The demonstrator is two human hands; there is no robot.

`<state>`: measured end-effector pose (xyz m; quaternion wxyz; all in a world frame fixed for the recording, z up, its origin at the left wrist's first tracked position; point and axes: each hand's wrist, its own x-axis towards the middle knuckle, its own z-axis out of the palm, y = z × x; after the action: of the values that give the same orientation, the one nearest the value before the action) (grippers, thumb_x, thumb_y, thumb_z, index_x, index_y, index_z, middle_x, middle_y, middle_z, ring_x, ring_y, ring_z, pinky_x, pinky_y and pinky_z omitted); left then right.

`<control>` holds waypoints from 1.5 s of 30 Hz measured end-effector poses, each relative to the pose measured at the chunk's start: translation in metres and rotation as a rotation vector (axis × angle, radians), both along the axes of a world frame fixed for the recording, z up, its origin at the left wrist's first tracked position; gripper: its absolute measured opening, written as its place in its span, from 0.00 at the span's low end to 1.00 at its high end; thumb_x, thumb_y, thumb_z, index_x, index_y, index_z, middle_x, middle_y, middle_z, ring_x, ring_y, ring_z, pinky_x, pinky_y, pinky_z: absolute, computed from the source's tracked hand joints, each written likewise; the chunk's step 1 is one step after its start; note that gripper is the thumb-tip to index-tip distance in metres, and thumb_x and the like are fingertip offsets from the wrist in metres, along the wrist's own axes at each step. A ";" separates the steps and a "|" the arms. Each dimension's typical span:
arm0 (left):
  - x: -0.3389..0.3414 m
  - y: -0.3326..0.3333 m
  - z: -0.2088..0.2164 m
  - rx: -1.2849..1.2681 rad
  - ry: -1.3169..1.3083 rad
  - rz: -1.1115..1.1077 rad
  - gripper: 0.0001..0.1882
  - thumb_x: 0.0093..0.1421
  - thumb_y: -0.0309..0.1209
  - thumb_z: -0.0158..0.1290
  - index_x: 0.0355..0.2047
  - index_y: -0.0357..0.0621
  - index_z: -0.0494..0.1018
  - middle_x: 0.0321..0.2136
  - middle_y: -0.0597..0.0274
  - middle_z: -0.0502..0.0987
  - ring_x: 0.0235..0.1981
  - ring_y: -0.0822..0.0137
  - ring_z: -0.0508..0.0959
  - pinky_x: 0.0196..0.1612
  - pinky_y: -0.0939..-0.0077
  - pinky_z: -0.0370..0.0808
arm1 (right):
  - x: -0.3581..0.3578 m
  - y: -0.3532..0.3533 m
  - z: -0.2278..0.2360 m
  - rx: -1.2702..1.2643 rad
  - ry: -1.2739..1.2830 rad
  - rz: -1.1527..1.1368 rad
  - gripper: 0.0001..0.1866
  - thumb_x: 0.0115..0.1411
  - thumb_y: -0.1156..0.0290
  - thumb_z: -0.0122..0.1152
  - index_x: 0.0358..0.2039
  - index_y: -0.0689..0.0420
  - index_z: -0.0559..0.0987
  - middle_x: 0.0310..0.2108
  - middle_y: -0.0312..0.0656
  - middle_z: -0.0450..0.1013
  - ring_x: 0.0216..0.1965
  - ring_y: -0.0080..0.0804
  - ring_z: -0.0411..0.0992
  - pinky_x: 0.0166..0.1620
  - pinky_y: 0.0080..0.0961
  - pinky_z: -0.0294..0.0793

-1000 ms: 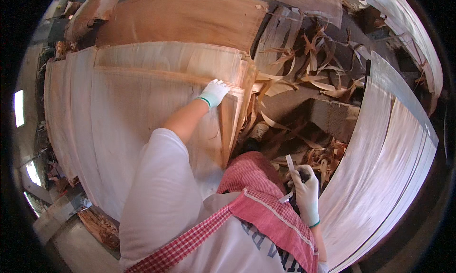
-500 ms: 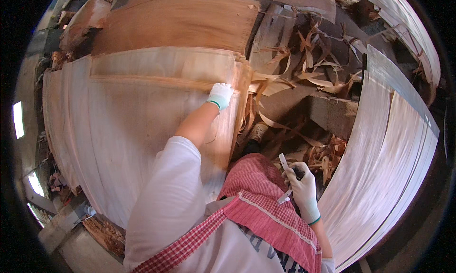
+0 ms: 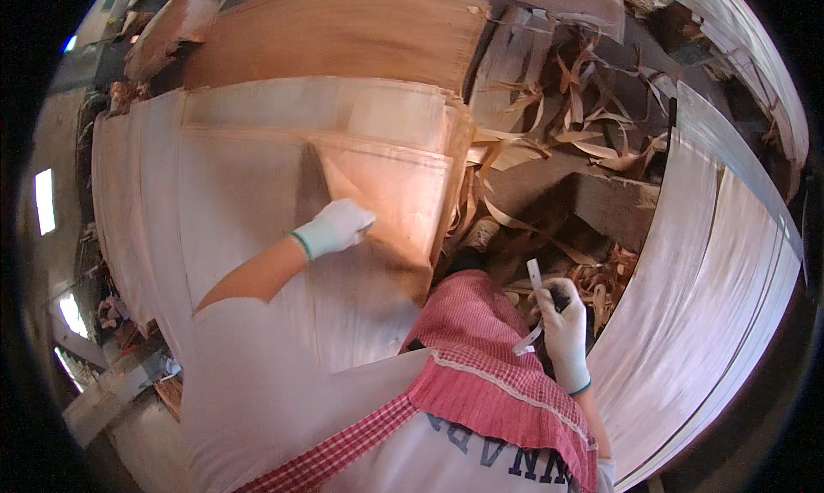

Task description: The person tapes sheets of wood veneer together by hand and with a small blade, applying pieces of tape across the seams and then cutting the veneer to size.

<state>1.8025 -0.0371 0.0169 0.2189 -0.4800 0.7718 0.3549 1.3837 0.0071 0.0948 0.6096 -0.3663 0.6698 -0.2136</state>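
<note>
My left hand (image 3: 342, 224), in a white glove with a green cuff, is closed on the edge of a thin wood veneer sheet (image 3: 257, 227). The sheet's near right part is lifted and bent back to the left, baring the reddish veneer (image 3: 395, 184) beneath. This sheet lies on a wide stack of veneer. My right hand (image 3: 565, 330), gloved the same way, is held low over the apron, wrapped around a tool with a flat, pale metal strip (image 3: 536, 275). A dark part shows by the fingers; the tool's exact kind is unclear.
A second pile of pale veneer (image 3: 687, 296) stands on the right. Between the piles are a concrete block (image 3: 618, 210), curled veneer scraps (image 3: 592, 137) and my shoe (image 3: 483, 233). Brown sheets (image 3: 343, 38) lie beyond the left stack.
My left hand has moved left and nearer from the stack's right edge, pulling up the sheet and folding it over. The right hand keeps its grip on the tool.
</note>
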 end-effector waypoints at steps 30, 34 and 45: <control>-0.297 -0.216 0.259 0.204 1.352 0.350 0.30 0.55 0.24 0.61 0.56 0.35 0.63 0.52 0.57 0.70 0.52 0.69 0.71 0.52 0.74 0.71 | -0.079 -0.197 0.160 -0.953 -0.056 -0.044 0.14 0.56 0.81 0.58 0.44 0.60 0.72 0.35 0.48 0.74 0.36 0.36 0.76 0.40 0.27 0.75; -0.389 -0.273 0.264 0.229 1.329 0.129 0.10 0.58 0.15 0.53 0.40 0.36 0.71 0.38 0.64 0.75 0.39 0.77 0.75 0.44 0.83 0.72 | -0.134 -0.209 0.164 -1.037 0.002 -0.204 0.17 0.54 0.82 0.59 0.45 0.58 0.72 0.35 0.46 0.73 0.35 0.39 0.76 0.41 0.26 0.74; -0.544 -0.340 0.144 0.662 0.731 0.039 0.07 0.66 0.29 0.48 0.39 0.38 0.69 0.34 0.62 0.75 0.34 0.74 0.77 0.36 0.81 0.77 | -0.175 -0.171 0.070 -0.192 -0.168 -0.953 0.10 0.63 0.68 0.56 0.36 0.63 0.73 0.24 0.38 0.74 0.22 0.18 0.70 0.26 0.19 0.72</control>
<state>1.2590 -0.3772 0.1610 0.0679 -0.2432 0.6349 0.7302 1.2084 -0.1638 0.1644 0.4594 -0.0552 0.6888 -0.5581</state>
